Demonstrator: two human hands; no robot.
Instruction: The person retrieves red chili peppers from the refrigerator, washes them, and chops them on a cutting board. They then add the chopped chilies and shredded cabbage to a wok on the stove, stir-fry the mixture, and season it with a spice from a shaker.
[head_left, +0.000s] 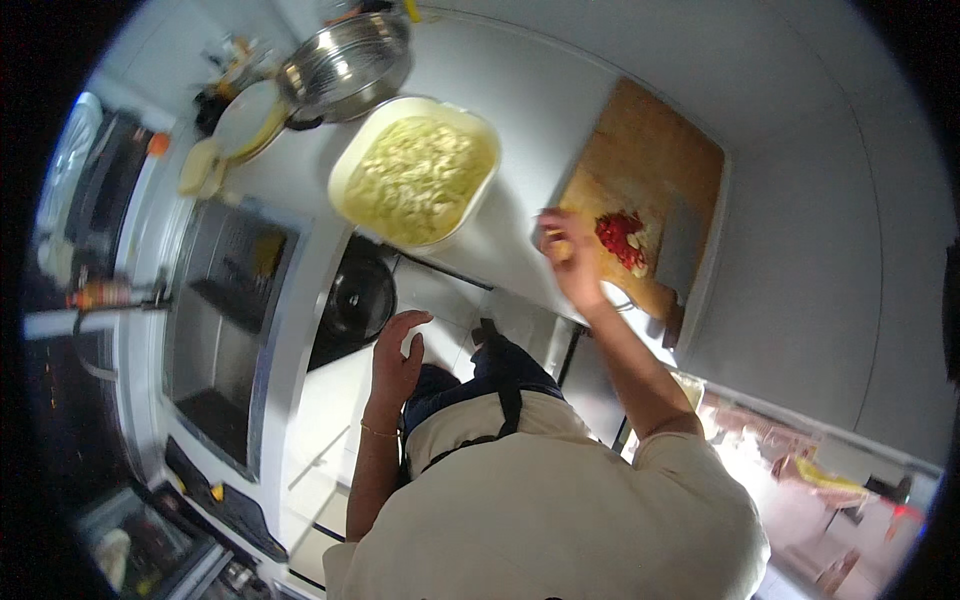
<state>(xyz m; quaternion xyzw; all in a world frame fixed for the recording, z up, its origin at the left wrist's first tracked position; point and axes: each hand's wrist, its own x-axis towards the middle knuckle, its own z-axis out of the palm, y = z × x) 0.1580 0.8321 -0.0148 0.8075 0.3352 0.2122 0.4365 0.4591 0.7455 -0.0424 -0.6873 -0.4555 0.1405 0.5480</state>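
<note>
My left hand (397, 356) hangs in front of my body, away from the counter, fingers curved and apart with nothing in them. My right hand (571, 251), blurred, is over the near left edge of a wooden cutting board (645, 142); something yellowish shows at its fingers, but I cannot tell whether it holds it. Chopped red pepper (619, 232) lies on the board with some pale chopped pieces (641, 240) beside it. A cleaver (679, 236) rests flat along the board's right side. Left of the board stands a white tub (339, 169) filled with pale green shredded vegetable (420, 172).
A steel colander (349, 64) and a round pale lid (251, 120) stand behind and left of the tub. Farther left is a steel sink (225, 300) with a faucet (90, 360). A black round bin (356, 296) stands below the counter edge.
</note>
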